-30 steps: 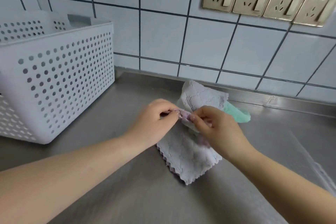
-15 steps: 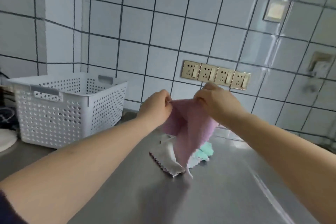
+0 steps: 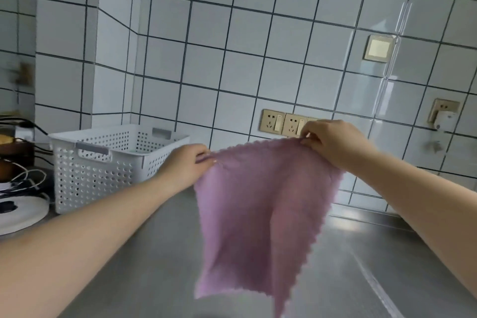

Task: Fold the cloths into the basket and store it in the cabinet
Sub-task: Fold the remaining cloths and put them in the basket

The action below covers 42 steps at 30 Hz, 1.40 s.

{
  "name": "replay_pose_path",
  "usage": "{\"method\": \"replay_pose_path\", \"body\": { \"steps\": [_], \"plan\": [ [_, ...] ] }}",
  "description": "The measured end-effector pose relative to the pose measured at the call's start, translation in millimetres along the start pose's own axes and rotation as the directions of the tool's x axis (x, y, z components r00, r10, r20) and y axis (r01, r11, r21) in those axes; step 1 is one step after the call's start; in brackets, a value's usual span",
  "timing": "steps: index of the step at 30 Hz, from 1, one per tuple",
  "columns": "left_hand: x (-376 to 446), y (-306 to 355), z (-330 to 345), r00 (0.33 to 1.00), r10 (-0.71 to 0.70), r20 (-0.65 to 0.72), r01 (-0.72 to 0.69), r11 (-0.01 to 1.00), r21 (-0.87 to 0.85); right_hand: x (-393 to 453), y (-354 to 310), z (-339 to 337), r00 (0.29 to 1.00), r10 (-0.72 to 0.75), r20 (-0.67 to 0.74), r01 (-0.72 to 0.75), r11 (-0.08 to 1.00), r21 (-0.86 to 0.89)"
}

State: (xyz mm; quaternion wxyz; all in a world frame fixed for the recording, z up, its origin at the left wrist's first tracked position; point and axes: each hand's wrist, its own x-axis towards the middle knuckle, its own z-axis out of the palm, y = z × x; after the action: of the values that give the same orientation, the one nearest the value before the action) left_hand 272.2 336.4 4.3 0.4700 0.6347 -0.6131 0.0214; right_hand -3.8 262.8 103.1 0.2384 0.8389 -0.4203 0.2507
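Here the pink cloth (image 3: 260,217) hangs spread out in the air above the steel surface (image 3: 361,266), held up by its two top corners. The left hand (image 3: 187,165) pinches the left corner with curled fingers, and the right hand (image 3: 335,142) pinches the right corner, a little higher, in front of the wall sockets (image 3: 282,122). The cloth's lower edge is blurred and its scalloped right border shows clearly. To the left, the white perforated basket (image 3: 103,165) stands on the surface against the tiled wall (image 3: 232,46), well apart from the cloth. Further left lie a white round plate-like object (image 3: 23,212) and some cables (image 3: 28,178)
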Motion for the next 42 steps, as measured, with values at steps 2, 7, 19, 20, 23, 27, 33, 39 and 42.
{"method": "replay_pose_path", "body": {
  "steps": [2, 7, 19, 20, 23, 27, 33, 39, 42],
  "plan": [
    [2.9, -12.3, -22.5, 0.999, 0.006, -0.04, -0.005, 0.999, 0.034, -0.7, -5.1, 17.4, 0.996, -0.049, 0.079, 0.048, 0.999, 0.01],
    [8.0, -34.4, -69.3, 0.996, 0.009, -0.088, 0.003, 0.992, 0.128, 17.0, -44.5, 43.5, 0.996, -0.088, 0.016, 0.085, 0.988, 0.132],
    [-118.8, -71.7, -118.5, 0.997, -0.041, 0.071, 0.035, 0.996, 0.078, -83.6, -105.6, 74.3, 0.99, -0.111, 0.09, 0.042, 0.828, 0.56],
    [-138.6, -79.9, -112.3, 0.992, -0.06, 0.114, 0.05, 0.995, 0.084, -102.9, -110.3, 86.3, 0.981, -0.129, 0.144, 0.02, 0.809, 0.588],
    [-186.7, -97.7, -93.0, 0.974, -0.137, 0.181, 0.13, 0.99, 0.052, -150.3, -119.9, 118.6, 0.931, -0.188, 0.313, -0.042, 0.796, 0.603],
    [-223.2, -111.7, -76.9, 0.967, -0.189, 0.169, 0.184, 0.982, 0.048, -185.8, -130.9, 133.7, 0.886, -0.2, 0.419, -0.135, 0.753, 0.644],
    [-235.8, -124.4, -75.1, 0.953, -0.277, 0.124, 0.268, 0.959, 0.087, -184.6, -135.9, 137.8, 0.883, -0.169, 0.438, -0.246, 0.628, 0.739],
    [-219.3, -145.0, -71.2, 0.941, -0.326, 0.097, 0.323, 0.946, 0.037, -144.0, -140.3, 161.5, 0.843, -0.056, 0.535, -0.404, 0.591, 0.698],
    [-202.9, -157.1, -66.7, 0.925, -0.361, 0.118, 0.359, 0.932, 0.038, -122.6, -145.1, 179.8, 0.813, -0.027, 0.581, -0.445, 0.614, 0.652]
  ]
}}
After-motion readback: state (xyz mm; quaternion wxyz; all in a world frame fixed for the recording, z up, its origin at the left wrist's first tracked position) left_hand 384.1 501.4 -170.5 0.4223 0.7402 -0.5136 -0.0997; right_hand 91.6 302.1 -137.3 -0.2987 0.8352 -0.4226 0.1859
